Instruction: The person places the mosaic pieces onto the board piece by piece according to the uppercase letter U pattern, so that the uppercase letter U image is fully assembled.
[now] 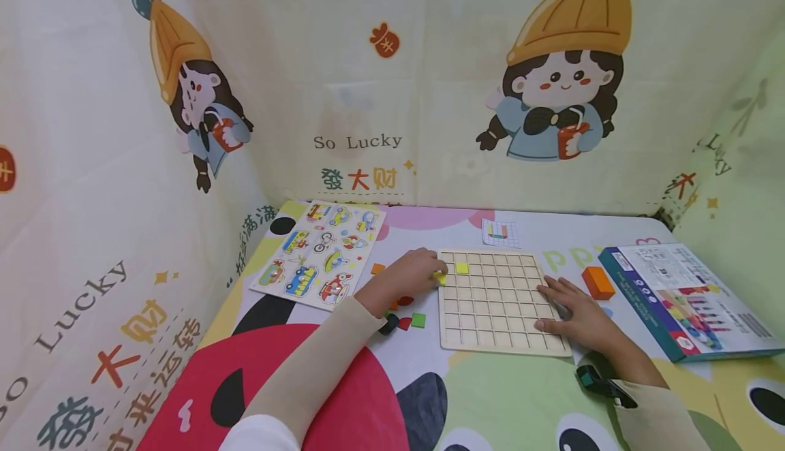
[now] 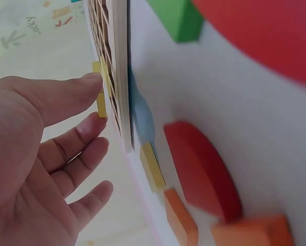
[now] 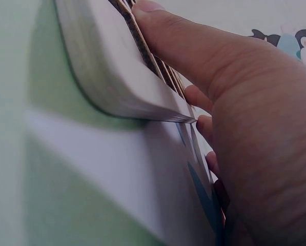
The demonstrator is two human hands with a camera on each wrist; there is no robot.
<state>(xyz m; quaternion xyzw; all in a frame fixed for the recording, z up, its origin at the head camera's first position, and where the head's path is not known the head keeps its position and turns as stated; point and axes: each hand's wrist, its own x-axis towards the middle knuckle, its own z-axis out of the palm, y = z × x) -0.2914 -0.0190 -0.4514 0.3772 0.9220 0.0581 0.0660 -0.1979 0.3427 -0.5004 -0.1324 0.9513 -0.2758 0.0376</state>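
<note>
At the far left of the mat lay a vehicle puzzle board (image 1: 319,255), flat, with its printed pieces in place. Just right of it, a few loose coloured tiles (image 1: 405,318) sat on the mat under and beside my left forearm: orange, red, green and one dark piece. My left hand (image 1: 407,275) reached to the left edge of the wooden grid board (image 1: 499,335), with a small yellow tile (image 1: 440,278) at my fingertips right on that edge. The left wrist view showed my fingers (image 2: 76,136) mostly straight, the yellow tile (image 2: 101,104) touching the tips of the upper two; whether the thumb pinched it I could not tell. A second yellow tile (image 1: 462,268) already sat in a cell of the top row, near the left corner. The rest of the grid cells showed bare wood. Behind the board, a small pattern card (image 1: 500,232) lay flat on the mat. My right hand (image 1: 573,311) rested flat on the board's right edge, fingers spread and relaxed, holding nothing; the right wrist view showed a finger (image 3: 178,43) lying over the grid near the corner. Just beyond that hand an orange block (image 1: 597,282) stood on the mat, apart from the board. Farthest right lay the game box (image 1: 687,298), printed side up.
</note>
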